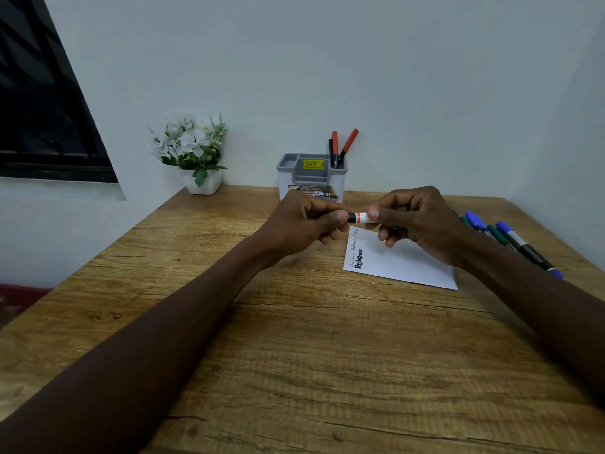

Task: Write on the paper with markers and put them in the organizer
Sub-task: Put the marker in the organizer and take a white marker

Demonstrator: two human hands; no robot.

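Observation:
I hold one marker (358, 218) level above the table between both hands; only a short black, orange and white stretch shows. My left hand (304, 224) grips its left end and my right hand (415, 221) grips its right end. Below them lies the white paper (402, 263) with red and black writing along its left edge. The grey-and-white organizer (311, 178) stands at the back against the wall, with two red-capped markers (342, 149) upright in its right compartment. Several blue and green markers (510, 240) lie on the table right of my right hand.
A white pot of white flowers (193, 152) stands at the back left corner of the wooden table (294, 355). A dark window (42, 103) fills the upper left. The wall runs just behind the organizer.

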